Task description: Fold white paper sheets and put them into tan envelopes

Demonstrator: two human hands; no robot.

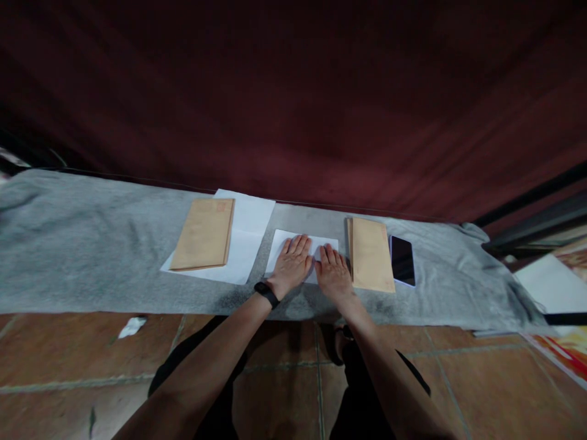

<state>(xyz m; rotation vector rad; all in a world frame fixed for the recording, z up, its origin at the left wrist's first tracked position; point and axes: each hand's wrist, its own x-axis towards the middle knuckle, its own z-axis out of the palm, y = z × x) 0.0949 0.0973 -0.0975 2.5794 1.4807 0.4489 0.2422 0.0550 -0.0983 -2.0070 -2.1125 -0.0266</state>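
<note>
A folded white sheet of paper lies on the grey cloth in front of me. My left hand, with a black band on the wrist, lies flat on the sheet with its fingers stretched out. My right hand presses flat on the same sheet beside it, fingers together and extended. Neither hand holds anything. A brown envelope lies just right of my right hand.
Another brown envelope rests on white sheets to the left. A dark phone lies right of the near envelope. A dark red curtain hangs behind. A tiled floor with a paper scrap is below.
</note>
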